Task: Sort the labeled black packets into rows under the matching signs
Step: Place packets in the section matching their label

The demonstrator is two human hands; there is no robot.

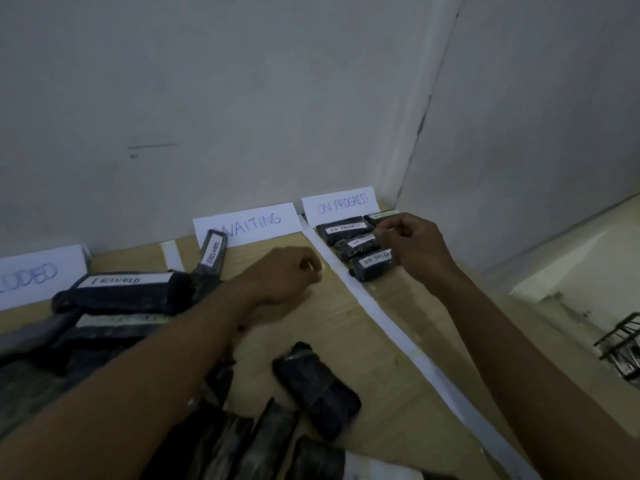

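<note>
While its fingers curl loosely together, the right hand [412,247] hovers over the packets under the ON PROGRESS sign [339,203], fingertips at the middle packet [358,247]; whether they pinch it is unclear. The left hand [289,273] rests as an empty fist on the wooden table [349,327], below the WAITING sign [247,223]. Both forearms reach forward. One packet [213,252] leans against that sign. More packets lie in a dark, blurred pile [114,306] at left, beside a cut-off third sign [33,275].
</note>
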